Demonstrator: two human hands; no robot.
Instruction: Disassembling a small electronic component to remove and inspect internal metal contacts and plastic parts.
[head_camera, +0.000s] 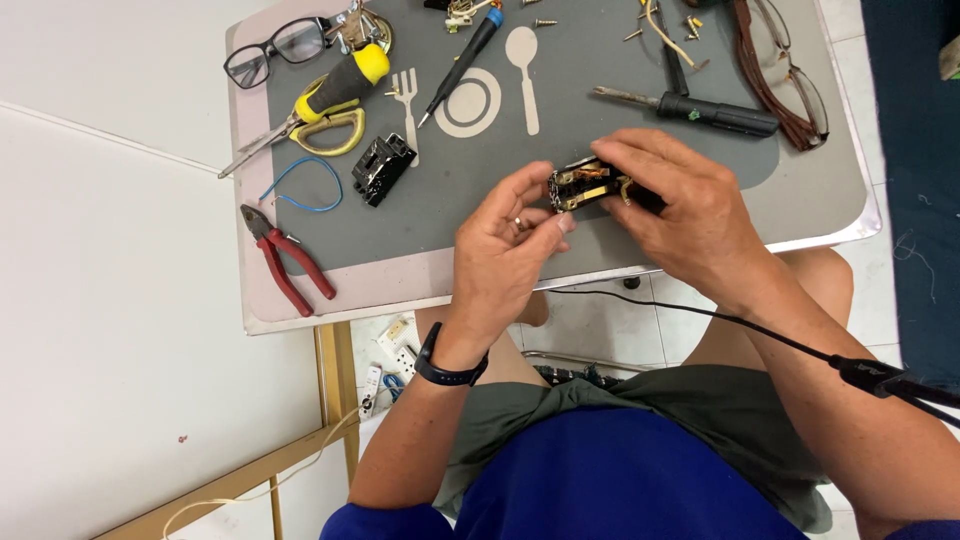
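Observation:
A small black electrical part with brass contacts (583, 185) is held over the grey mat (600, 150) by both hands. My right hand (680, 205) grips it from the right and above. My left hand (510, 245) pinches its left end between thumb and fingers, and a small screw rests against the left palm. A dark band is on the left wrist.
On the small table (280, 300): red pliers (285, 260), a blue wire loop (305, 185), a black part (382, 168), yellow-handled scissors (300, 125), a yellow and black screwdriver (345, 80), a blue-tipped screwdriver (462, 65), a black screwdriver (690, 105), two pairs of glasses (275, 50), loose screws.

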